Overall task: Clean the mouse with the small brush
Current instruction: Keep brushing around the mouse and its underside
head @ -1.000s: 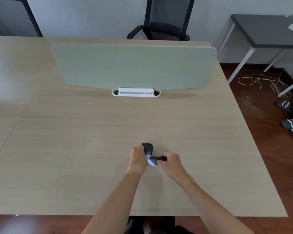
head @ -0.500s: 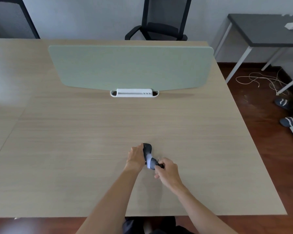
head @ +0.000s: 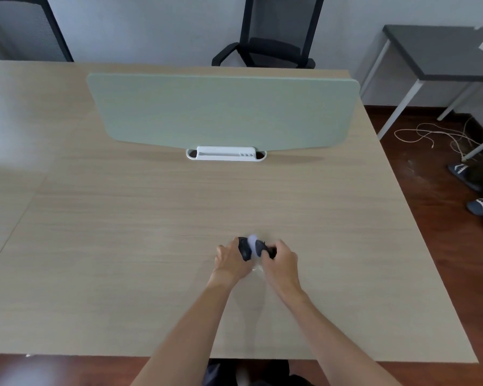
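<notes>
My left hand [head: 230, 259] clamps the dark mouse [head: 244, 248] on the table [head: 123, 246], fingers curled around its left side. My right hand [head: 280, 260] pinches the small brush [head: 260, 247]. The pale head now lies over the mouse's far end, up from its near end a moment ago, so I judge the sweep well underway.

- Left hand [head: 230, 260]: I see it palm-down, fingers curled closed around something dark, forearm bare and reaching up from the lower centre.
- Right hand [head: 280, 261]: just beside the left, fingers closed on a dark handle, wrist bent inward, bare forearm angling in from the lower right.
</notes>
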